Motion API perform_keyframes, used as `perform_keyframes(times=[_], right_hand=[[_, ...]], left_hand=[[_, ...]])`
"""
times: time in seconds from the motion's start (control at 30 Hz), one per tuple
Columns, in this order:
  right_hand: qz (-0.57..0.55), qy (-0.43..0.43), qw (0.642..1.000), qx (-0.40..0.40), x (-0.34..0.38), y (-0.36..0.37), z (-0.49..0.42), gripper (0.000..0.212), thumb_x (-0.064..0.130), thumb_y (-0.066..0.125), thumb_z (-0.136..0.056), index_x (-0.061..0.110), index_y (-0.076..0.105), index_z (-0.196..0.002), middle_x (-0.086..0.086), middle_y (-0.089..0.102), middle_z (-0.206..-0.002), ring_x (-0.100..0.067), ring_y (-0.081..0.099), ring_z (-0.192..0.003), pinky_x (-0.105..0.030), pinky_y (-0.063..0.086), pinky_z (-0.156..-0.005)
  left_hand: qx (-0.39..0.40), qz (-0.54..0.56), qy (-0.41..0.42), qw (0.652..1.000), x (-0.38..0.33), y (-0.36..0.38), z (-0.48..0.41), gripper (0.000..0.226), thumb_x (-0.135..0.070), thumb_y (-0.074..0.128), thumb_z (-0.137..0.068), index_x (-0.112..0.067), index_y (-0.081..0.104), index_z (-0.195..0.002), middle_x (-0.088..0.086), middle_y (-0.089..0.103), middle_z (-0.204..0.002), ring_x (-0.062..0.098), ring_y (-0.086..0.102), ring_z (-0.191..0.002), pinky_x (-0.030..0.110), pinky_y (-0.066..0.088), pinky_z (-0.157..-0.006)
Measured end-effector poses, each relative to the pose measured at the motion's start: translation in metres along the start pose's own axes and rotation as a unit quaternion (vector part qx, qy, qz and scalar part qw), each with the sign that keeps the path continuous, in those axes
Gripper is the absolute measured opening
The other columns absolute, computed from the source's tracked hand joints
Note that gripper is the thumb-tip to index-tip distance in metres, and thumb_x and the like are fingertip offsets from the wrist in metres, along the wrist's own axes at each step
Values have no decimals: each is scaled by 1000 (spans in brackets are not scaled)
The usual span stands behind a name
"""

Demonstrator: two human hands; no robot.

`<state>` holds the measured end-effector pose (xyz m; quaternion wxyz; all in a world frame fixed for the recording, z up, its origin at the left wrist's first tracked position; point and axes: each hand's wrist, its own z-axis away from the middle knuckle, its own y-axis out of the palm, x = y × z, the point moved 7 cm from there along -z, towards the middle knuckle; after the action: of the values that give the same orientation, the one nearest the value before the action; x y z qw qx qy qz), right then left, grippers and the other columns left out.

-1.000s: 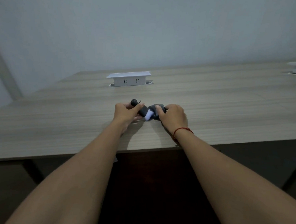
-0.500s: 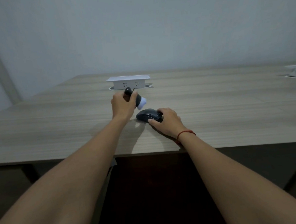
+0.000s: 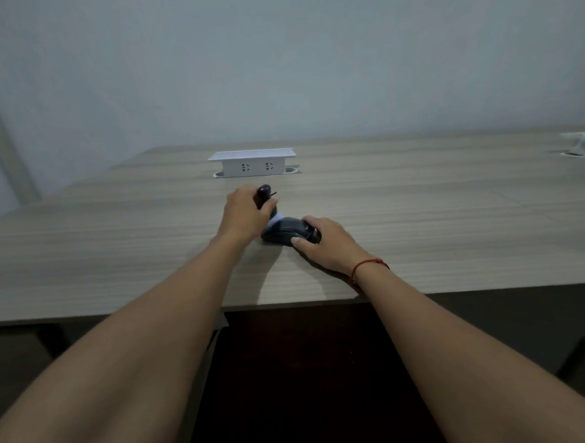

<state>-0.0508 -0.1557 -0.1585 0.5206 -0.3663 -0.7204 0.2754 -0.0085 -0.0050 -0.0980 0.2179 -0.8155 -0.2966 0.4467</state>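
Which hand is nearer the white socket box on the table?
Left. The left hand, gripping a dark tool, is just in front of the socket box, not touching. The right hand lies nearer the person and rightward, holding the black mouse.

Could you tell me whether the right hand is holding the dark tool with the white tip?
No, the left hand grips the dark tool, while the right hand holds the black mouse.

No word, brand or number can be read anywhere. A small pale mark is seen on the dark mouse [image 3: 285,233], but it is too blurred to be made out. On the white socket box [image 3: 252,163] on the desk [image 3: 117,257], only plug holes are shown.
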Motion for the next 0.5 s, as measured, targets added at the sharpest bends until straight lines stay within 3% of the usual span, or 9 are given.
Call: perform_keyframes(times=[0.2, 0.3, 0.37, 0.5], right_hand=[[-66, 35, 997, 22, -2, -4, 4, 52, 30, 59, -93, 18, 47, -143, -6, 57, -136, -25, 53, -125, -43, 42, -108], [-82, 55, 995, -4, -6, -5, 4, 50, 20, 54, -97, 13, 43, -145, -9, 52, -144, -27, 48, -133, -40, 38, -112], [-76, 67, 994, -48, -7, -9, 4, 41, 15, 48, -99, 7, 48, -139, -12, 55, -138, -29, 51, -128, -35, 41, -107], [-87, 91, 989, -81, -8, -14, 1, 29, 17, 40, -97, 4, 56, -118, -14, 58, -119, -29, 55, -108, -34, 44, -87]], left_hand=[[-26, 1, -52, 998, 22, -2, -1, 24, -25, 61, -91, -1, 62, -92, 14, 60, -92, 23, 51, -79, 31, 39, -70], [-5, 31, -52, 998, 21, -1, 2, 22, -24, 64, -90, -3, 62, -84, 12, 60, -86, 21, 52, -75, 30, 37, -64], [32, 53, -29, 998, 19, -2, 3, 30, -27, 67, -87, 2, 63, -81, 15, 66, -83, 25, 57, -73, 36, 47, -62], [79, 58, 19, 995, 16, -2, 5, 41, -34, 70, -83, 7, 67, -82, 25, 70, -82, 38, 68, -81, 51, 58, -73]])
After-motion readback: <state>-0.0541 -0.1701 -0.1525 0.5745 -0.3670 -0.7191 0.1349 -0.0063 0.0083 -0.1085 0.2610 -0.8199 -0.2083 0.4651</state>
